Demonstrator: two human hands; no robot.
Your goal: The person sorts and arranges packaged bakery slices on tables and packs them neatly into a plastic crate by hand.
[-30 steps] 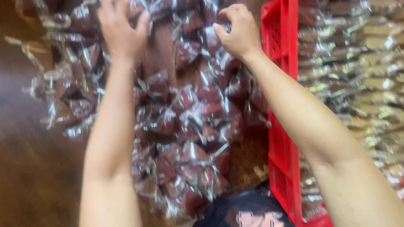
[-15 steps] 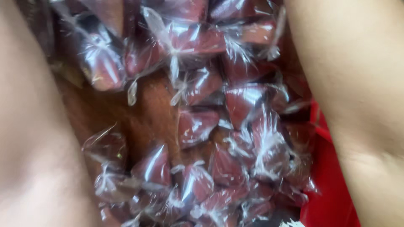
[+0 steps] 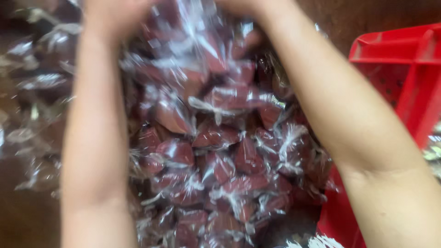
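Observation:
A heap of small clear plastic packets (image 3: pixel 216 151) with dark red contents fills the middle of the view. Both my forearms reach up across it. My left hand (image 3: pixel 115 16) is at the top edge, blurred, pressed into the packets at the top of the heap. My right hand (image 3: pixel 243 5) is mostly cut off by the top edge and touches the same packets. The fingers of both hands are hidden or smeared, so their grip is unclear. The packets between the two hands (image 3: pixel 193 50) look bunched together.
A red plastic crate (image 3: pixel 404 69) stands at the right, close to my right arm. More loose packets (image 3: pixel 41 82) lie spread at the left on a dark brown surface (image 3: pixel 27 216).
The view has pulled back from a close look at the packets, and the red crate shows again at the right. Both hands stay at the top of the heap.

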